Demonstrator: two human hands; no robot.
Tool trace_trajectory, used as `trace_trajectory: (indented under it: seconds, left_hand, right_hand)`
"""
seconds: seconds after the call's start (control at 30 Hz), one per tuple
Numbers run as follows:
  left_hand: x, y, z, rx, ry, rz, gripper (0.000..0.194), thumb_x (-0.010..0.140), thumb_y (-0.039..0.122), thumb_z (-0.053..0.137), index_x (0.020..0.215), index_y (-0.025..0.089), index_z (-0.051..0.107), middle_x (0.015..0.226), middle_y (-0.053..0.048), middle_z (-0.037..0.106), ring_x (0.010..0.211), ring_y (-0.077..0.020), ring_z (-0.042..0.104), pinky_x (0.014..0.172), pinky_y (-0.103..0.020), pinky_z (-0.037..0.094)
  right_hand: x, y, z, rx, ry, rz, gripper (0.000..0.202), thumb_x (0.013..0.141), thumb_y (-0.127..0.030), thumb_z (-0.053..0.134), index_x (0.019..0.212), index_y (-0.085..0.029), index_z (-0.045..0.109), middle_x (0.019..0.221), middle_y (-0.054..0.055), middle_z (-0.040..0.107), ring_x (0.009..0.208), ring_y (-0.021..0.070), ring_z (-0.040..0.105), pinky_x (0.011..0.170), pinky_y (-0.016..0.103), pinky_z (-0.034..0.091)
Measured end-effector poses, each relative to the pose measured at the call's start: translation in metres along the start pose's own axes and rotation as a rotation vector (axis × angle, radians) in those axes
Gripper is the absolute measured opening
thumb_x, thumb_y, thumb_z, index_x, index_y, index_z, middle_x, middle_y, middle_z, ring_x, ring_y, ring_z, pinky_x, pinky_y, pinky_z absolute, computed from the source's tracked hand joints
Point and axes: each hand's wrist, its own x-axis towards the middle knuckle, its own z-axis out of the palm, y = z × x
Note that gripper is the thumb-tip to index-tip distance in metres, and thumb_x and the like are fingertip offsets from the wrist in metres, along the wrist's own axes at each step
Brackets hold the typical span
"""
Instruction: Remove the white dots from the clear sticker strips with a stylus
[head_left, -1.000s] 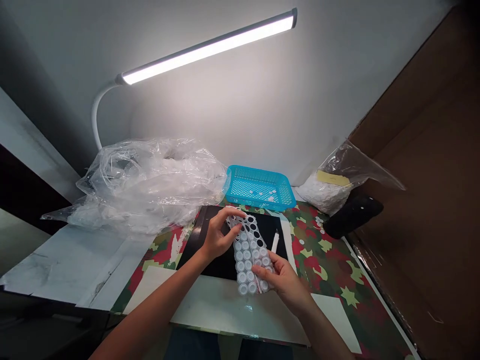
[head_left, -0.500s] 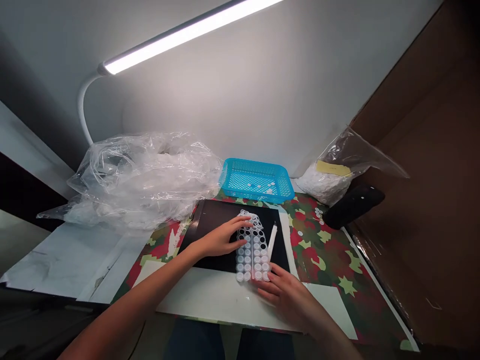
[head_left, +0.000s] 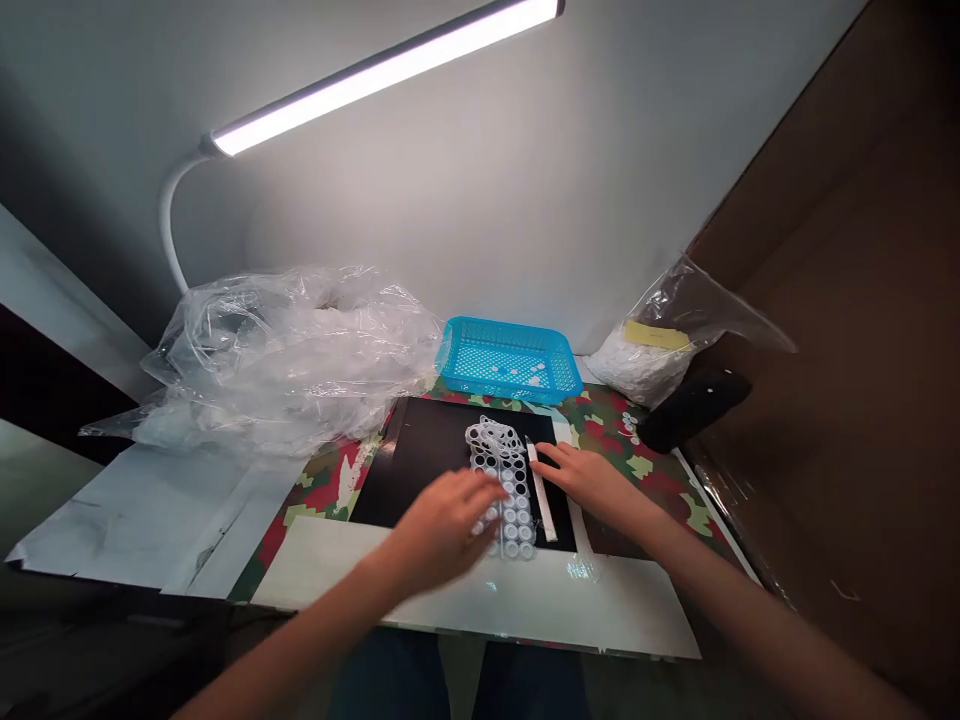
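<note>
A perforated strip sheet of round translucent white pieces (head_left: 511, 515) lies on a black mat (head_left: 442, 440). Its far end is a bunched lattice of holes (head_left: 495, 437), and dark holes show in the rows below. Over the sheet's left side hovers my left hand (head_left: 450, 520), fingers loosely curved and apart, somewhat blurred, hiding part of the rows. Just right of the sheet, my right hand (head_left: 574, 475) has its thumb and fingertips closed on the upper part of a slim white pen-like tool (head_left: 543, 505) with a dark tip. Its exact kind is unclear.
Behind the mat stands a blue basket (head_left: 510, 390) with several small white discs inside. A big clear plastic bag (head_left: 300, 350) sits left; a bag of white pieces (head_left: 641, 365) and a black object (head_left: 694, 410) are right. A lamp (head_left: 397, 75) shines overhead.
My right hand has left the sheet's near edge and moved up to the white tool, which has turned to a different slant. My left hand has drawn back nearer over the sheet.
</note>
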Motion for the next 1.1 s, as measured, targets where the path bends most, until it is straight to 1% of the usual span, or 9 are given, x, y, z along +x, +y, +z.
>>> trace_trajectory:
  seconds: [0.07,0.13,0.23,0.4,0.57,0.77,0.83,1.0,1.1]
  left_hand:
    - [-0.022,0.023,0.014,0.002,-0.078,0.053,0.038,0.088,0.040,0.054,0.121,0.021,0.055,0.127,-0.011,0.058,0.115,-0.0267,0.055,0.095,-0.041,0.045]
    - [-0.039,0.036,0.032,0.059,-0.180,0.017,0.061,0.089,0.052,0.048,0.138,0.018,0.039,0.147,-0.015,0.036,0.135,-0.0331,0.035,0.107,-0.049,0.034]
    - [-0.050,0.038,0.053,0.077,-0.173,-0.090,0.062,0.093,0.052,0.038,0.146,0.020,0.026,0.152,-0.013,0.024,0.140,-0.0307,0.022,0.112,-0.050,0.025]
    - [-0.050,0.036,0.060,0.089,-0.094,-0.126,0.056,0.093,0.049,0.041,0.142,0.021,0.035,0.150,-0.010,0.030,0.140,-0.0261,0.025,0.114,-0.046,0.025]
    - [-0.051,0.041,0.058,0.094,-0.035,-0.121,0.051,0.091,0.044,0.047,0.137,0.021,0.043,0.146,-0.011,0.039,0.137,-0.0261,0.033,0.112,-0.046,0.028]
    - [-0.051,0.039,0.062,0.103,0.034,-0.108,0.045,0.091,0.039,0.049,0.131,0.020,0.050,0.141,-0.012,0.046,0.132,-0.0266,0.040,0.110,-0.046,0.032]
    - [-0.050,0.038,0.064,0.104,0.051,-0.100,0.041,0.091,0.037,0.051,0.127,0.019,0.053,0.137,-0.012,0.049,0.128,-0.0268,0.044,0.107,-0.048,0.035]
    - [-0.050,0.039,0.065,0.134,0.074,-0.097,0.033,0.091,0.033,0.054,0.120,0.017,0.054,0.127,-0.010,0.052,0.112,-0.0234,0.053,0.095,-0.047,0.045]
    - [-0.050,0.041,0.062,0.180,0.064,-0.126,0.033,0.091,0.033,0.054,0.120,0.017,0.054,0.129,-0.010,0.051,0.113,-0.0235,0.053,0.095,-0.047,0.045]
  right_hand:
    - [0.009,0.009,0.000,0.015,-0.033,-0.070,0.036,0.076,0.007,0.049,0.097,-0.020,0.061,0.115,0.011,0.060,0.095,0.0226,0.061,0.063,0.027,0.048]
    - [0.013,0.014,0.001,0.039,-0.057,-0.120,0.032,0.075,0.006,0.051,0.091,-0.020,0.061,0.102,0.008,0.062,0.088,0.0192,0.061,0.058,0.023,0.045]
    - [0.010,0.018,0.001,0.105,-0.041,-0.128,0.024,0.074,0.003,0.053,0.083,-0.018,0.059,0.091,0.006,0.060,0.076,0.0158,0.060,0.053,0.021,0.040]
    - [-0.014,0.009,-0.007,0.319,0.179,0.051,0.014,0.083,-0.007,0.046,0.077,-0.018,0.054,0.082,0.006,0.059,0.067,0.0159,0.057,0.058,0.025,0.042]
    - [-0.033,-0.022,-0.015,0.673,0.528,0.313,0.020,0.095,-0.035,0.036,0.090,-0.021,0.049,0.091,0.008,0.059,0.076,0.0199,0.061,0.068,0.035,0.049]
    - [-0.031,-0.047,0.007,1.216,0.753,0.474,0.041,0.081,-0.061,0.054,0.092,-0.022,0.048,0.079,0.001,0.064,0.063,0.0167,0.066,0.059,0.032,0.056]
    - [-0.030,-0.050,0.020,1.353,0.804,0.521,0.042,0.075,-0.060,0.063,0.087,-0.022,0.052,0.074,-0.001,0.063,0.062,0.0161,0.066,0.057,0.030,0.056]
    - [-0.033,-0.058,0.043,1.577,0.860,0.588,0.022,0.091,-0.033,0.057,0.098,-0.013,0.059,0.089,0.003,0.064,0.073,0.0132,0.064,0.065,0.029,0.055]
    - [-0.034,-0.062,0.046,1.640,0.852,0.559,0.018,0.086,-0.029,0.064,0.094,-0.013,0.061,0.088,0.002,0.065,0.078,0.0140,0.064,0.073,0.032,0.055]
